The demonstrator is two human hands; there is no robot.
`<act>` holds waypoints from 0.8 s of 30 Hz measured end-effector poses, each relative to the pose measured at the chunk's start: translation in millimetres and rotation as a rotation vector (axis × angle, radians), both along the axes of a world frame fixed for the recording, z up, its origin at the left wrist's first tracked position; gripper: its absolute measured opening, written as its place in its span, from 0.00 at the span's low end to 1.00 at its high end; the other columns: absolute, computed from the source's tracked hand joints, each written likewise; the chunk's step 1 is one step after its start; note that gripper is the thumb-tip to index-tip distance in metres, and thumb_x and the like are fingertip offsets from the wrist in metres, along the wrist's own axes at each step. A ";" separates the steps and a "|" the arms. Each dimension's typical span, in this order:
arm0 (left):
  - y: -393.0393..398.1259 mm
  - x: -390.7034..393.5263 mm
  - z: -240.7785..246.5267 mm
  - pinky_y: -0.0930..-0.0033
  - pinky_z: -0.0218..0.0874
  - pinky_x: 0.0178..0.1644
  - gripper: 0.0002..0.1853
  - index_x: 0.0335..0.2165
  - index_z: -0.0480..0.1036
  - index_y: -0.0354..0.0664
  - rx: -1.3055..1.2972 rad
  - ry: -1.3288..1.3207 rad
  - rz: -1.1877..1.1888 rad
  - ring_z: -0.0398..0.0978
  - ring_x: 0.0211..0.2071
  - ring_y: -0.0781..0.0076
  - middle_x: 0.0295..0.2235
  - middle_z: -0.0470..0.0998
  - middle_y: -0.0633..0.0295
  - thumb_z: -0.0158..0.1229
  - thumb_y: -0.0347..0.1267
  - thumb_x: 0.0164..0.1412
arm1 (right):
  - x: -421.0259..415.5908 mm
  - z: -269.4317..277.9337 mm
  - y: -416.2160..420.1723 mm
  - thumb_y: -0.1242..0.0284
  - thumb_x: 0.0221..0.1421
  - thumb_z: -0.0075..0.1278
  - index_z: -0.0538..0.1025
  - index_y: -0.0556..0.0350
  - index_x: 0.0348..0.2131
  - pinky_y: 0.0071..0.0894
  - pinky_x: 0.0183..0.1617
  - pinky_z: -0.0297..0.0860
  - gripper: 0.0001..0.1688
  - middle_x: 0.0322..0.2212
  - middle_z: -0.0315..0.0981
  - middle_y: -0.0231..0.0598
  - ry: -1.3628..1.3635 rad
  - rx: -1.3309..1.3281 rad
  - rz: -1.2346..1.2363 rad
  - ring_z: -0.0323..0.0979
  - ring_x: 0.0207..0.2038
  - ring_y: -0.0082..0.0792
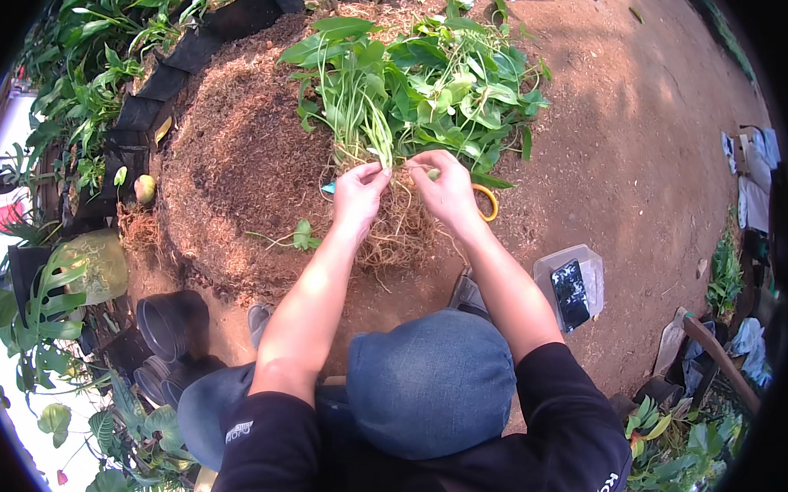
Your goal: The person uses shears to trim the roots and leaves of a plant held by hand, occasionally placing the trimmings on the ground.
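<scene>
My left hand (358, 194) pinches the lower stems of a small green plant (378, 133), its leaves pointing away from me. Beside it, my right hand (445, 184) has thumb and fingertips together on a thin root or stem near the base of that plant. Below both hands lies a tangle of pale bare roots (397, 236). Just beyond them spreads a heap of uprooted leafy plants (453, 81). A yellow ring-shaped handle (487, 202) shows next to my right wrist; the rest of that tool is hidden. Left of my left hand is a small blue object (329, 188), partly covered.
A mound of brown fibrous growing medium (234, 154) lies ahead, edged by black plant bags (160, 78). A loose leafy cutting (302, 236) rests on it. Black pots (172, 325) stand at left. A smartphone (570, 295) lies on a clear plastic container (593, 265) at right.
</scene>
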State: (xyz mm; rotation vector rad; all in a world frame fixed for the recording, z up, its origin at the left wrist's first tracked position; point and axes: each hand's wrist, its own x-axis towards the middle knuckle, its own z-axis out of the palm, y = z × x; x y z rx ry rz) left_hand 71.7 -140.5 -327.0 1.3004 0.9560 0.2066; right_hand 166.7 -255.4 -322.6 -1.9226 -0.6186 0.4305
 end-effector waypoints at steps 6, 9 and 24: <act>-6.7 -3.1 -15.3 0.81 0.62 0.34 0.14 0.38 0.70 0.32 0.018 -0.095 -0.032 0.70 0.30 0.82 0.30 0.75 0.62 0.57 0.27 0.52 | 16.4 1.8 13.4 0.64 0.46 0.54 0.75 0.61 0.27 0.33 0.31 0.66 0.15 0.19 0.72 0.44 0.263 -0.218 0.204 0.70 0.23 0.34; -3.9 -2.9 -9.2 0.82 0.61 0.33 0.14 0.38 0.70 0.32 0.089 -0.075 -0.057 0.70 0.29 0.83 0.30 0.75 0.62 0.57 0.27 0.52 | 28.8 2.4 18.1 0.67 0.48 0.53 0.75 0.60 0.28 0.27 0.33 0.64 0.13 0.21 0.73 0.39 0.442 -0.163 0.216 0.69 0.26 0.26; -11.2 -9.4 -15.6 0.82 0.58 0.25 0.09 0.34 0.71 0.33 -0.019 -0.106 0.009 0.67 0.21 0.84 0.24 0.74 0.66 0.57 0.25 0.51 | 28.6 -27.6 31.8 0.74 0.48 0.49 0.71 0.61 0.27 0.36 0.33 0.65 0.07 0.25 0.67 0.47 -0.271 0.116 0.162 0.67 0.29 0.47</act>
